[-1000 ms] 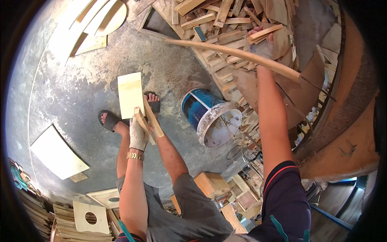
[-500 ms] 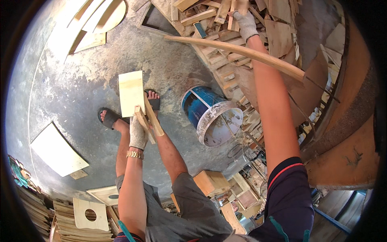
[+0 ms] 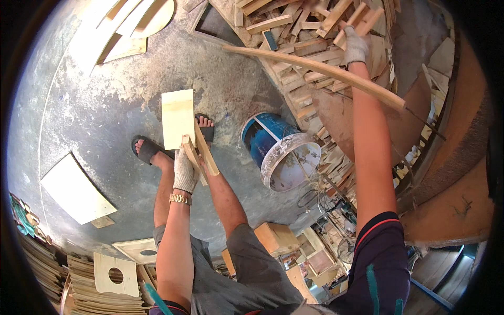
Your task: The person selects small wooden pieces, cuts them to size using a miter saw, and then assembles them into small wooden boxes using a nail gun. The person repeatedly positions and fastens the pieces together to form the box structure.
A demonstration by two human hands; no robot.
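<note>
My left hand (image 3: 185, 171), in a pale work glove, grips a bundle of short wooden strips (image 3: 200, 152) above my knee and sandalled feet. A pale square board (image 3: 177, 118) lies on the concrete just beyond it. My right hand (image 3: 356, 46), also gloved, is stretched far up to the pile of wood offcuts (image 3: 294, 31) and closes around a short wooden piece (image 3: 353, 25) there. A long bent wooden slat (image 3: 315, 68) crosses under that arm.
A blue bucket with a white rim (image 3: 281, 152) lies tipped beside my right leg. Flat boards (image 3: 77, 189) lie on the concrete floor at left. Stacked panels with round holes (image 3: 113, 275) sit at lower left, small wooden boxes (image 3: 276, 237) near my knee.
My right arm has reached farther up, from the long slat to the offcut pile, and closed on a short piece. The left hand has kept its strips in place.
</note>
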